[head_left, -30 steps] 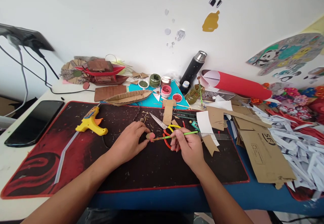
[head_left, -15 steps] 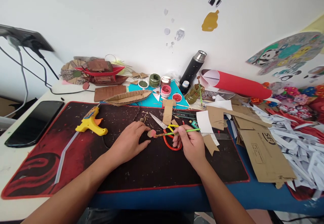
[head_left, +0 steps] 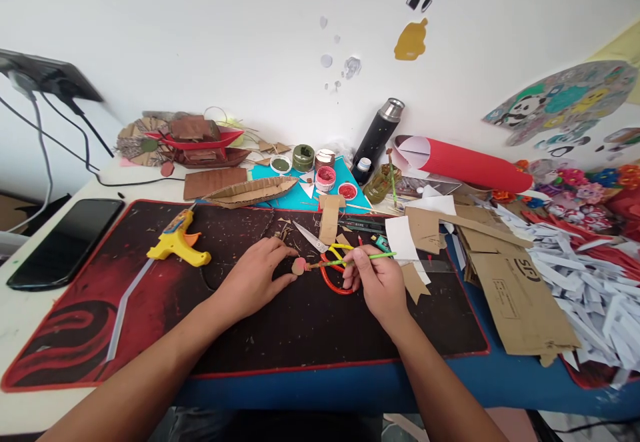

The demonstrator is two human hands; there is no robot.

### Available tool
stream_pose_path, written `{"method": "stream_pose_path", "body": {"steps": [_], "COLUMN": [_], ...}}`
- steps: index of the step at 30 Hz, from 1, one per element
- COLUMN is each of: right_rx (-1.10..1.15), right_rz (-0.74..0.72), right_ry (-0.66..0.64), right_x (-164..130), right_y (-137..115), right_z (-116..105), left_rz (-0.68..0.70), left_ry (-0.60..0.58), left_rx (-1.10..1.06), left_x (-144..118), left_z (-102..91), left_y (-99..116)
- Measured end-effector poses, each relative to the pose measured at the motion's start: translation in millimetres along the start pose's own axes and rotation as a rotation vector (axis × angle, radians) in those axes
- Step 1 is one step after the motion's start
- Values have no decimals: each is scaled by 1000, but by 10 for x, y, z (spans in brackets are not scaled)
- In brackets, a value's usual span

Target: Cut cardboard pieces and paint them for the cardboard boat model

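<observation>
Between the thumb and forefinger of my left hand is a small round cardboard piece, partly coated pink-red. My right hand is closed around a paintbrush with a green handle, and its bristle end touches the painted part of the piece. Orange-and-yellow-handled scissors lie on the mat, partly hidden behind my right hand. A cardboard strip rests by their blades. Further back stand an open jar of red paint and its paint-smeared lid.
A yellow glue gun and a phone lie to the left. A cardboard boat hull sits at the back, near a black flask and a jar of murky liquid. Flattened cardboard and paper strips cover the right.
The cardboard piece is turned slightly, with its pink part now more at the top. Both hands stay almost in place; the whole view has shifted a little.
</observation>
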State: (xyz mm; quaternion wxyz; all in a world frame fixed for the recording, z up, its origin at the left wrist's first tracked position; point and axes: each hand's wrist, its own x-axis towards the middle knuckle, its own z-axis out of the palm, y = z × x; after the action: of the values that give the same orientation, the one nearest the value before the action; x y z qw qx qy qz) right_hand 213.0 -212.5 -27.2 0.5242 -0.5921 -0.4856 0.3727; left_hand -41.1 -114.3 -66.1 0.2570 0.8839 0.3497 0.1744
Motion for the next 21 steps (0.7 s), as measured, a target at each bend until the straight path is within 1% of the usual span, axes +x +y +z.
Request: {"method": "stream_pose_path", "body": {"steps": [7,14,18,21], "right_rx": [7,28,17,12], "right_rz": [-8,-24,-22,-14], "right_ry": [-7,38,12,6], "right_x": [-9,18,45,31], "right_y": [7,7,4,0], "right_z": [-6,37,89,88], "left_rz": [9,7,17,15], "left_ry": [-9,1,-3,-3], "left_rx": [20,35,52,50], "left_x": [12,8,8,7], "left_z": [19,33,32,30], "left_y": [4,-3,6,17]}}
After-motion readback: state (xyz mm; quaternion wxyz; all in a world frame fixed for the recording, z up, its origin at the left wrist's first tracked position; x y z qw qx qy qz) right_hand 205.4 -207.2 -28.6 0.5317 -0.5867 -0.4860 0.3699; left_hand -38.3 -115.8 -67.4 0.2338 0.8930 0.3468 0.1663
